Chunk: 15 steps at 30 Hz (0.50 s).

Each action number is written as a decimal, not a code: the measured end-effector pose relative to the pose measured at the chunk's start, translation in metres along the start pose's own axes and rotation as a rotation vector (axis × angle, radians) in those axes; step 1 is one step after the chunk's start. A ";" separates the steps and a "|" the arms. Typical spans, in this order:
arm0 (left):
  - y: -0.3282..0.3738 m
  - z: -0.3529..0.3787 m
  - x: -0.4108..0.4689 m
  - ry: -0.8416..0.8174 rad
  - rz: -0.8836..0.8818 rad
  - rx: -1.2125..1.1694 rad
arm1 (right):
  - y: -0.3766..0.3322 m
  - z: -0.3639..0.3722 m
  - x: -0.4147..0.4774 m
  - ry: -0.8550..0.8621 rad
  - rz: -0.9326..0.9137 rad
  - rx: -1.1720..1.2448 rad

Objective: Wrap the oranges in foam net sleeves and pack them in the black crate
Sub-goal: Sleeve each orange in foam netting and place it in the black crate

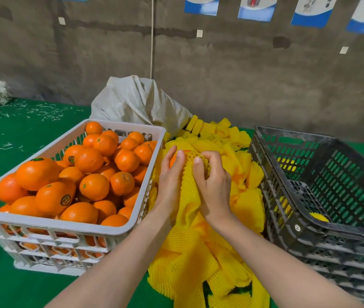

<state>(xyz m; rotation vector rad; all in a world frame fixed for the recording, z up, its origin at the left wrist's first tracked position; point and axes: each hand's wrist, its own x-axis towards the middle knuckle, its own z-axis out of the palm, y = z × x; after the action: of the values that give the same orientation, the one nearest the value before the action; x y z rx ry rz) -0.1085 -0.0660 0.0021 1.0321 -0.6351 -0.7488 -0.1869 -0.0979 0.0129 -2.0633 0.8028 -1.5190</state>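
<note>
Sleeves (201, 258) between crate (323, 196), basket (50, 227)

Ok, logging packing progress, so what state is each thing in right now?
White crate, heaped with bare oranges.
Black crate, nearly empty, one yellow netted piece inside.
Held orange, partly sleeved.
Foam net sleeve, stretched half over it.
Left hand, grips the orange.
Right hand, pinches the sleeve.
</note>
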 end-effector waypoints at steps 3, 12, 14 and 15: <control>-0.010 -0.007 0.013 0.043 -0.043 0.140 | 0.004 -0.002 -0.005 -0.042 -0.087 -0.010; -0.025 -0.011 0.021 -0.092 -0.168 -0.164 | 0.020 -0.023 0.033 -0.228 0.211 0.227; -0.024 -0.010 0.022 -0.135 -0.176 -0.206 | 0.020 -0.021 0.034 -0.234 0.287 0.296; -0.024 -0.010 0.022 -0.165 -0.173 -0.201 | 0.021 -0.019 0.035 -0.233 0.327 0.337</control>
<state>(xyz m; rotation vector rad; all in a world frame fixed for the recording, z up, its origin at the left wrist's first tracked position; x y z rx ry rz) -0.0934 -0.0855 -0.0211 0.8525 -0.6028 -1.0367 -0.2014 -0.1375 0.0288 -1.7227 0.6982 -1.1240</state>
